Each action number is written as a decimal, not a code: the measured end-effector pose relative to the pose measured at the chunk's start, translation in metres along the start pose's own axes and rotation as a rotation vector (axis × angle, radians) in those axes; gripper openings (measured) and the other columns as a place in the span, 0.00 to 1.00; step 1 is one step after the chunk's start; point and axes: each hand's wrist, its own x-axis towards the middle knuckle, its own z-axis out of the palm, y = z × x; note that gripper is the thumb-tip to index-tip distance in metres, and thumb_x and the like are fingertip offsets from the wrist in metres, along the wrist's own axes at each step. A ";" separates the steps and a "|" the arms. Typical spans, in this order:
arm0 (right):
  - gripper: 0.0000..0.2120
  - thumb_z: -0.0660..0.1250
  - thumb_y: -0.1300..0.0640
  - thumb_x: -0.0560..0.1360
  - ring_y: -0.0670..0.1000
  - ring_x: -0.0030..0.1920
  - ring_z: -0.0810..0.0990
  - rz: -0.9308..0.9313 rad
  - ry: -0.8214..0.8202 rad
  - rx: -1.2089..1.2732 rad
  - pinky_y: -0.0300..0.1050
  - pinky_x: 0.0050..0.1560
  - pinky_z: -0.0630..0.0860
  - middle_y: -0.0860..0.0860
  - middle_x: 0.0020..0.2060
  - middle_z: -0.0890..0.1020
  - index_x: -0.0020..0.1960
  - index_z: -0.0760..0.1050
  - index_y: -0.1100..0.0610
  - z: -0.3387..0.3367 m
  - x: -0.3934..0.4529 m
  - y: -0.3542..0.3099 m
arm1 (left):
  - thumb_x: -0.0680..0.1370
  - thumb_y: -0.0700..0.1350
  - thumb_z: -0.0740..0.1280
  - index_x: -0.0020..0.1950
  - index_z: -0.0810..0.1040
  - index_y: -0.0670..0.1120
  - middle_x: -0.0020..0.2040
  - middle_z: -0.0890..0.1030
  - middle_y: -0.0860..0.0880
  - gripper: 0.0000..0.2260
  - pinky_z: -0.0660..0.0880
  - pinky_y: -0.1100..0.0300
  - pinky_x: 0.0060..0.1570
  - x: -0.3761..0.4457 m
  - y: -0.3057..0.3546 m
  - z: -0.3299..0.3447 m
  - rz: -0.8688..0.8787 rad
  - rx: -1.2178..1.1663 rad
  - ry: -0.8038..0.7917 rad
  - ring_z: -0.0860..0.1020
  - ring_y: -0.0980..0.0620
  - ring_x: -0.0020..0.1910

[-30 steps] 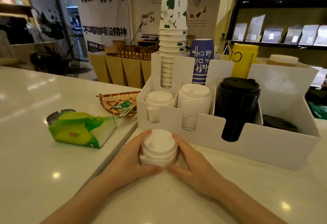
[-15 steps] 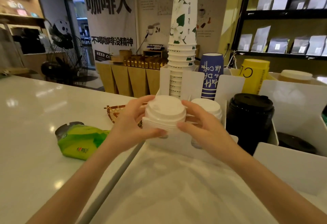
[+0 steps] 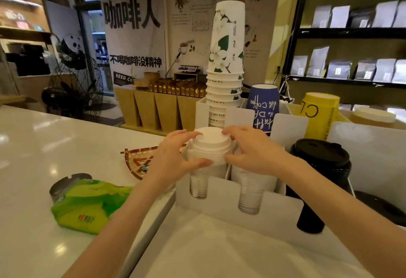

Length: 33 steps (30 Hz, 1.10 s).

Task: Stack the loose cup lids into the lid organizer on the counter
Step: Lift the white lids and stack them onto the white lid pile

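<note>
Both hands clamp one batch of white lids (image 3: 209,146), centre of the frame: left hand (image 3: 173,159) on its left side, right hand (image 3: 252,150) on its right, fingers of each curled over the top rim, thumbs under the lower edge. Each grip is closed on the batch. The batch sits over the leftmost front slot of the white lid organizer (image 3: 222,198), on or just above the lids already in that slot; contact can't be confirmed.

Risks, as judgement:
- Batch looks close to as wide as the slot. A slight tilt and the lower rim catches the divider, fanning the lids out.
- Held from the sides only. Letting go unevenly could drop the bottom lids crooked so they don't nest.
- Pushing down hard could shove the light organizer along the worktop (image 3: 33,146).

Containers:
- Leftmost front slot: white lids, seen through the cutout.
- Next slot right: a second column of white lids (image 3: 250,192).
- Further right: black lids (image 3: 320,157), stacked tall.
- Rear slots: floral paper cups (image 3: 226,58) stacked high, blue cups (image 3: 263,106), yellow cups (image 3: 318,115).
- Woven tray (image 3: 137,163), left of the organizer: small packets, unclear.
</note>
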 end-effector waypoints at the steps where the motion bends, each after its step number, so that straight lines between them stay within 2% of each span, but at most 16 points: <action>1: 0.29 0.65 0.49 0.70 0.56 0.65 0.67 0.000 -0.016 -0.023 0.54 0.67 0.65 0.55 0.65 0.71 0.68 0.60 0.51 0.001 0.001 0.001 | 0.64 0.53 0.74 0.64 0.70 0.52 0.67 0.72 0.50 0.30 0.61 0.50 0.66 0.000 0.000 0.001 -0.009 0.037 -0.016 0.64 0.53 0.67; 5: 0.27 0.63 0.49 0.71 0.55 0.66 0.65 -0.025 -0.075 -0.103 0.51 0.67 0.61 0.55 0.66 0.70 0.68 0.62 0.52 0.006 0.002 0.001 | 0.64 0.57 0.72 0.64 0.70 0.52 0.69 0.70 0.51 0.30 0.57 0.49 0.69 -0.001 -0.006 0.004 0.014 0.139 -0.067 0.59 0.53 0.71; 15: 0.21 0.61 0.51 0.72 0.56 0.62 0.68 -0.063 -0.076 -0.193 0.51 0.64 0.62 0.57 0.60 0.76 0.63 0.67 0.57 0.017 0.005 -0.004 | 0.63 0.59 0.72 0.63 0.71 0.51 0.71 0.66 0.50 0.30 0.56 0.47 0.70 0.001 -0.011 0.007 0.015 0.206 -0.086 0.58 0.51 0.71; 20: 0.22 0.62 0.52 0.72 0.56 0.60 0.70 -0.067 -0.096 -0.141 0.51 0.62 0.65 0.57 0.60 0.75 0.64 0.67 0.57 0.014 0.007 -0.003 | 0.65 0.54 0.72 0.65 0.69 0.50 0.69 0.69 0.52 0.30 0.59 0.52 0.68 0.001 -0.007 0.000 0.036 0.222 -0.172 0.62 0.53 0.69; 24: 0.22 0.63 0.53 0.71 0.56 0.59 0.71 -0.058 -0.117 -0.123 0.52 0.62 0.67 0.56 0.58 0.76 0.63 0.68 0.57 0.013 0.010 0.000 | 0.66 0.47 0.73 0.67 0.66 0.51 0.70 0.68 0.53 0.31 0.61 0.54 0.67 0.002 -0.005 -0.006 0.040 0.227 -0.270 0.63 0.54 0.68; 30: 0.11 0.61 0.55 0.70 0.56 0.52 0.72 -0.047 -0.128 -0.147 0.51 0.53 0.67 0.57 0.50 0.77 0.51 0.71 0.58 0.018 0.014 -0.003 | 0.68 0.46 0.72 0.67 0.67 0.51 0.69 0.69 0.52 0.29 0.63 0.54 0.67 0.002 -0.001 -0.008 0.047 0.267 -0.293 0.65 0.53 0.68; 33: 0.09 0.59 0.54 0.71 0.57 0.53 0.71 -0.055 -0.135 -0.213 0.51 0.54 0.66 0.57 0.51 0.77 0.47 0.69 0.58 0.020 0.011 -0.005 | 0.68 0.47 0.72 0.68 0.65 0.51 0.70 0.68 0.52 0.31 0.62 0.52 0.68 0.001 0.001 -0.010 0.015 0.277 -0.320 0.65 0.52 0.69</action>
